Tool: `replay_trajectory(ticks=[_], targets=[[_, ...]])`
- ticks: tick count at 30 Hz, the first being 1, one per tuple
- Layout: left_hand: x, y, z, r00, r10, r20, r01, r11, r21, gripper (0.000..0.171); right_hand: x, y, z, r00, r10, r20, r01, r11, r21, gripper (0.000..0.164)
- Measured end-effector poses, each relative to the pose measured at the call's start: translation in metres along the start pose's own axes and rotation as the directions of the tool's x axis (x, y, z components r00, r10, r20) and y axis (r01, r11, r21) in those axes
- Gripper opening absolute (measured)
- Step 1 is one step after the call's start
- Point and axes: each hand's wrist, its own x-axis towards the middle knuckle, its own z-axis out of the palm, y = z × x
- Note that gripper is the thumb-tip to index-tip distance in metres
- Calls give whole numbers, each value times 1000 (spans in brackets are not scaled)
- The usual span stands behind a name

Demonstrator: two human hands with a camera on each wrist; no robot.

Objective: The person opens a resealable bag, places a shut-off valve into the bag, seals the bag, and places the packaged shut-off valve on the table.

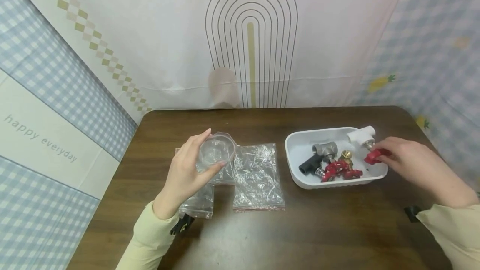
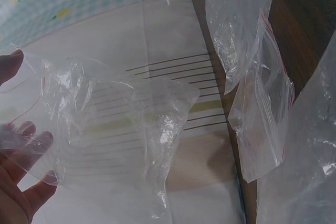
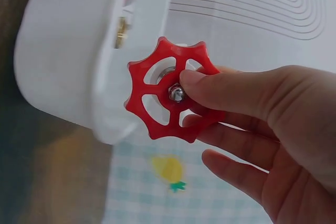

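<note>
My left hand (image 1: 184, 174) holds a clear zip-lock bag (image 1: 216, 151) up off the table, thumb and fingers spread at its rounded, gaping mouth. In the left wrist view the bag (image 2: 121, 124) hangs wrinkled and see-through, with fingers showing through the plastic. Over the right end of the white tray (image 1: 298, 180), my right hand (image 1: 412, 157) pinches a valve by its red handwheel (image 3: 170, 95). The valve's white plastic body (image 1: 362, 135) points up and to the left, away from the hand.
In the tray lie more valves with red handwheels (image 1: 337, 168), a black-bodied valve (image 1: 311, 164), a grey fitting (image 1: 325, 149) and a brass one (image 1: 346, 154). Flat clear bags (image 1: 258, 176) rest on the brown table (image 1: 240, 236). A patterned cloth (image 1: 318, 53) stands behind.
</note>
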Motion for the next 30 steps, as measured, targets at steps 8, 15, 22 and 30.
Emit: replay_trajectory(ticks=[8,15,22,30], targets=[[1,1,5,999,23,34,-23,1000,-3,74,2,-12,-14,994,-90,-61,89,996,-16,29],[6,4,13,994,53,93,-53,999,-2,79,17,-41,-25,964,-243,-109,244,970,-2,38],[11,10,22,982,86,171,-83,996,-25,80,38,-84,-48,879,-429,-208,445,895,34,31],[10,18,29,963,109,245,-98,994,-57,82,47,-126,-69,790,-534,-301,565,825,19,48]])
